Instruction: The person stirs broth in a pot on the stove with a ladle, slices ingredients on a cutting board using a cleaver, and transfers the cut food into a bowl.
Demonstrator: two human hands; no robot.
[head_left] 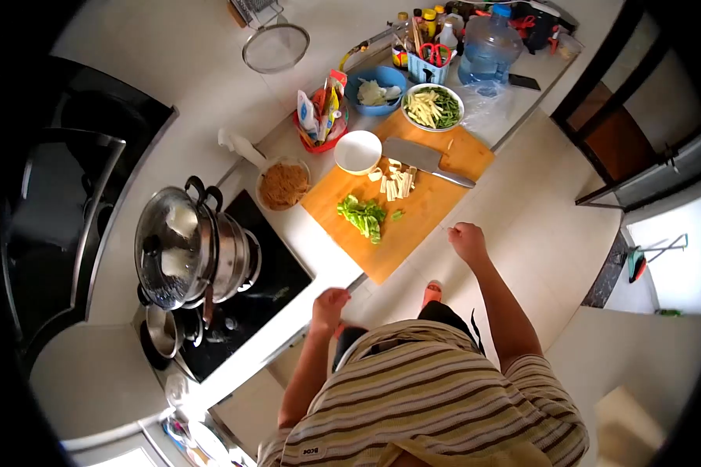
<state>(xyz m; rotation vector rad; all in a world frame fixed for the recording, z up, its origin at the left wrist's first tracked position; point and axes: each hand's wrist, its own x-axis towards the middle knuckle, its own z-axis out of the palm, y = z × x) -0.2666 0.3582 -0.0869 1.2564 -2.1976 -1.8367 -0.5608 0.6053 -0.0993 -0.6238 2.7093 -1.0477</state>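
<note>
My left hand (331, 308) is curled closed near the counter's front edge, with nothing visible in it. Over the floor, just off the board's near side, my right hand (467, 241) is a loose fist and also appears to hold nothing. Neither hand touches the wooden cutting board (417, 222). On that board lie chopped green leaves (362, 216), pale cut strips (397, 182) and a cleaver (414, 154) with its handle toward the right edge. A white bowl (358, 151) sits beside the strips. At the board's far end is a bowl of pale and green cut vegetables (435, 107).
Left of the board stand a bowl of brown noodle-like strands (283, 185) and a stove with a lidded steamer pot (177, 247). Behind are a red basket of packets (322, 117), a blue bowl (375, 89), a scissors holder (428, 71) and a water jug (491, 50).
</note>
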